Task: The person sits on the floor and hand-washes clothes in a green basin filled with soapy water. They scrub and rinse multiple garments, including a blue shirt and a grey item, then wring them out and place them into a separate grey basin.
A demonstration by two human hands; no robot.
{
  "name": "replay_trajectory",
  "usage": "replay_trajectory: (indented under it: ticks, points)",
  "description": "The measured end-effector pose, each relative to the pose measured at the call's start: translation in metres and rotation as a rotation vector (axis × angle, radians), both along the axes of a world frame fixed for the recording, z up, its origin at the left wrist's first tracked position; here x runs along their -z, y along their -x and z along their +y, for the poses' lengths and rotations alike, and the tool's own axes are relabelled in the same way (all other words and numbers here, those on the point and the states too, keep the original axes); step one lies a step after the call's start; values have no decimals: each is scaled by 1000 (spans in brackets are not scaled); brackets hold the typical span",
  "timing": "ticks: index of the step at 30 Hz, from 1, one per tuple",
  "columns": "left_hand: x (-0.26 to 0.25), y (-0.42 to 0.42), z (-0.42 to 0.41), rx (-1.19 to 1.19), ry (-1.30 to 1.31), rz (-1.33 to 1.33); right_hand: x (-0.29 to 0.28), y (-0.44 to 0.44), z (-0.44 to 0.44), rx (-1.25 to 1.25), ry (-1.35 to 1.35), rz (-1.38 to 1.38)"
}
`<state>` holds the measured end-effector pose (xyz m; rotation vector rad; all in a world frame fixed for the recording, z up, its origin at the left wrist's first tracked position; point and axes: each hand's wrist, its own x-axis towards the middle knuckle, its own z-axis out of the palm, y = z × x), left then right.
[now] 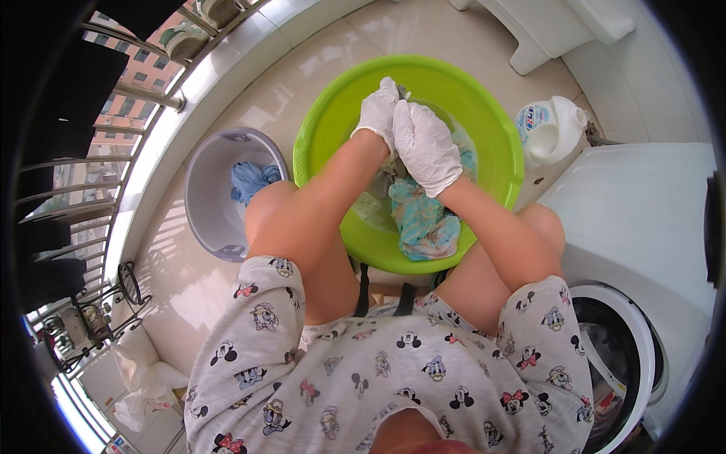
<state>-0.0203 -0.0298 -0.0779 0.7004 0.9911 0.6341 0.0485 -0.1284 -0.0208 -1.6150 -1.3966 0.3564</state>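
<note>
Both hands wear white disposable gloves and meet over a large lime-green plastic basin [317,96]. My left hand [377,112] is closed on a greyish wet cloth [402,92], of which a bit shows above the fingers. Pressed against it, my right hand [425,144] grips the same cloth, and more greyish fabric hangs below between the wrists. A turquoise patterned cloth [420,213] lies bunched in the basin's near part, partly in sudsy water [371,210]. The fingertips and most of the held cloth are hidden by the gloves.
At left, a grey plastic basin [207,187] holds a blue cloth [254,179], beside my knee. A white detergent bottle [558,127] stands right of the green basin. A white front-loading washing machine [635,210] is at right, a white plastic stool [530,34] beyond, and a metal railing [144,96] at left.
</note>
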Motion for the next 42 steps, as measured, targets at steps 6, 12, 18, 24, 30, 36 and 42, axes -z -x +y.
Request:
replay_trajectory:
  ticks: [6,12,18,24,30,36,42]
  points:
    - [-81,7,-24,94,58,-59,7,-82,29,119,215,267]
    - [-88,71,21,164,-397,-105,-40,-99,-3,-144,394,680]
    - [-100,81,16,136,-421,-158,-43,-146,-25,-209,342,724]
    - [-98,84,30,-64,-430,0,-68,-150,-33,-345,449,640]
    - [-99,83,33,-34,-1081,303,-71,-162,-33,-333,499,523]
    - [-101,78,28,-55,-756,250,-69,-170,-29,-371,527,543]
    - [-92,78,24,-10,-906,546,-75,-154,-25,-293,458,438]
